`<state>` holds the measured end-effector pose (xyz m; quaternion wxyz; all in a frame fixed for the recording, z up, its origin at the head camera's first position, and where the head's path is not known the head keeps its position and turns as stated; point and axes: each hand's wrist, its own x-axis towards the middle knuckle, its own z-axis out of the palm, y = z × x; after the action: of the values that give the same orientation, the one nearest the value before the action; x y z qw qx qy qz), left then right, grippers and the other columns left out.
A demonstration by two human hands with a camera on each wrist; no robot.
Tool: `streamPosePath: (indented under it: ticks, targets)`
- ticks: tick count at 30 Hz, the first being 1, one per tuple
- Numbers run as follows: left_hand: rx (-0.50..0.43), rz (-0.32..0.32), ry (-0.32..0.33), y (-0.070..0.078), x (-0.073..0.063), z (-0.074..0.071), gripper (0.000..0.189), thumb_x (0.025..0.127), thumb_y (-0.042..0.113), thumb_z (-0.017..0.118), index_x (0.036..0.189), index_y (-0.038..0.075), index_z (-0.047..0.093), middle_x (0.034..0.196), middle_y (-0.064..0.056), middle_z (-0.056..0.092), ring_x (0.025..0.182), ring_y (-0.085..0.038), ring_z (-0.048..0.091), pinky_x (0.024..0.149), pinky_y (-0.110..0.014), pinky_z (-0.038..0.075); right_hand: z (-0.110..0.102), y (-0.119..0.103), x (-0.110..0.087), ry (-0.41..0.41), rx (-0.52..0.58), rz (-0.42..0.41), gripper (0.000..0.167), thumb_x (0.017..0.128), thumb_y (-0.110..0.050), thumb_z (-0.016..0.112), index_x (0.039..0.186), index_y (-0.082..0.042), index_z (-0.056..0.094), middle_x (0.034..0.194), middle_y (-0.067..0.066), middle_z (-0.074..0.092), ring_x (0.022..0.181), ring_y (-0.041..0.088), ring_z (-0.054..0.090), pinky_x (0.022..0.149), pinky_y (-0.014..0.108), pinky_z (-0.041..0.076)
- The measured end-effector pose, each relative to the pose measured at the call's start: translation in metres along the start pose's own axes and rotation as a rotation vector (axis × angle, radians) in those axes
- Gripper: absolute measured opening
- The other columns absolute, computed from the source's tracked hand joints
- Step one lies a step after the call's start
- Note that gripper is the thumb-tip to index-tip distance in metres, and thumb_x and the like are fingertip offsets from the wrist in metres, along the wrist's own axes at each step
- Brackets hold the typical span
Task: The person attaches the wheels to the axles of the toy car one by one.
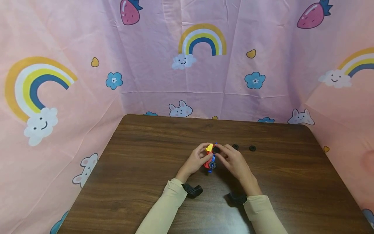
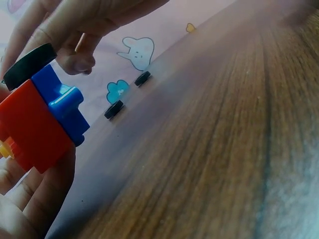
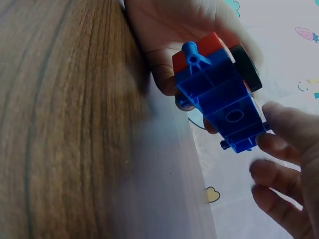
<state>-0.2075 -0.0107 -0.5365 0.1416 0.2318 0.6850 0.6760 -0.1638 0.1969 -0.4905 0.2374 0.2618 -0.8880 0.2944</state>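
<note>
My left hand [image 1: 194, 162] grips a small red, blue and yellow toy vehicle [image 2: 37, 127] above the table. Its blue underside [image 3: 224, 102] has short axle pegs. Near the close end, a black wheel [image 1: 212, 164] sits on the vehicle's side. At its far end, my right hand [image 1: 235, 161] pinches another black wheel [image 1: 216, 149] between thumb and fingertips against that same side. This second wheel is hard to make out in the wrist views. Behind my right hand, two loose black wheels [image 1: 252, 148] [image 1: 235, 147] lie on the table.
The brown wooden table [image 1: 140, 156] extends around both hands. A pink patterned cloth [image 1: 155, 78] hangs behind it and along the sides. Black wrist devices [image 1: 193, 191] [image 1: 237, 197] stick out at both cuffs above the tabletop.
</note>
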Motion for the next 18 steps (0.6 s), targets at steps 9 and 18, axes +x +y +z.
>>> streamPosePath:
  ticks: [9, 18]
  targets:
    - [0.025, 0.009, -0.021, -0.0006, -0.0001, 0.0001, 0.049, 0.105, 0.016, 0.062, 0.151, 0.011, 0.047, 0.136, -0.022, 0.061, 0.106, -0.014, 0.069, 0.083, -0.024, 0.057, 0.0012, -0.0010, -0.0007, 0.047, -0.082, 0.040, 0.035, 0.089, -0.016, 0.083, 0.122, -0.007, 0.075, 0.089, 0.001, 0.069, 0.068, 0.008, 0.056, 0.058, 0.024, 0.051]
    - [0.037, 0.027, -0.019, -0.0013, -0.0002, 0.0003, 0.047, 0.104, 0.016, 0.063, 0.149, 0.011, 0.048, 0.133, -0.022, 0.061, 0.103, -0.014, 0.068, 0.083, -0.024, 0.056, 0.0004, -0.0019, 0.0003, 0.033, -0.084, 0.087, 0.033, 0.090, -0.018, 0.082, 0.120, -0.005, 0.076, 0.090, 0.003, 0.073, 0.069, 0.009, 0.062, 0.060, 0.026, 0.054]
